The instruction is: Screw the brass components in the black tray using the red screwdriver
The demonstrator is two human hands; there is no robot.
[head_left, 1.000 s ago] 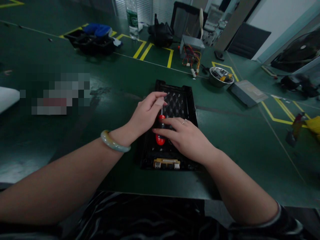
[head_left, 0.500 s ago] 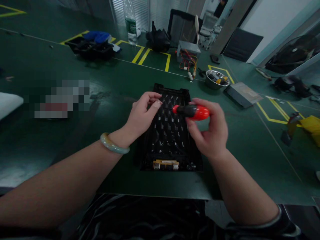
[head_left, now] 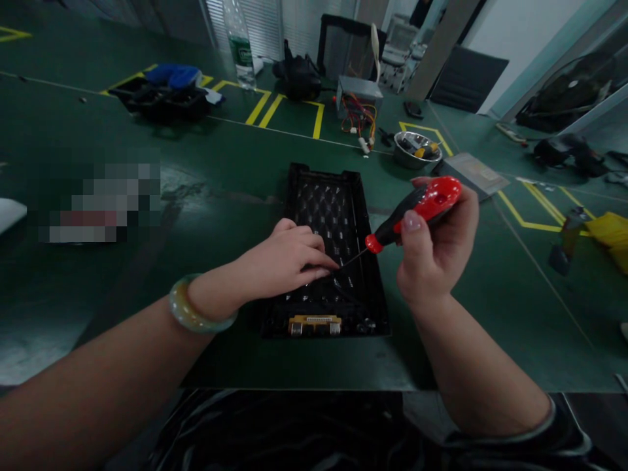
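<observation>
A black plastic panel (head_left: 321, 209) with a textured inner face lies on the green table in front of me. A small yellow connector board (head_left: 314, 320) with ports sits at its near end. My right hand (head_left: 434, 242) is closed round the red and black handle of a screwdriver (head_left: 412, 212), which slants down to the left over the panel. My left hand (head_left: 289, 261), a bangle on its wrist, is over the panel with thumb and forefinger pinched at the screwdriver's tip. Whatever those fingertips hold is too small to make out.
Behind the panel stand a power supply (head_left: 360, 98) with loose cables, a metal bowl (head_left: 417, 150) of small items and a flat grey box (head_left: 473, 173). A black tray (head_left: 157, 98) with blue cloth and a water bottle (head_left: 240, 55) are at the back left. Yellow tape marks the table.
Both hands have come nearer to me, and the right has swung outward. The screwdriver has turned from nearly level to a slant, its tip now at the left fingertips. The view has shifted slightly.
</observation>
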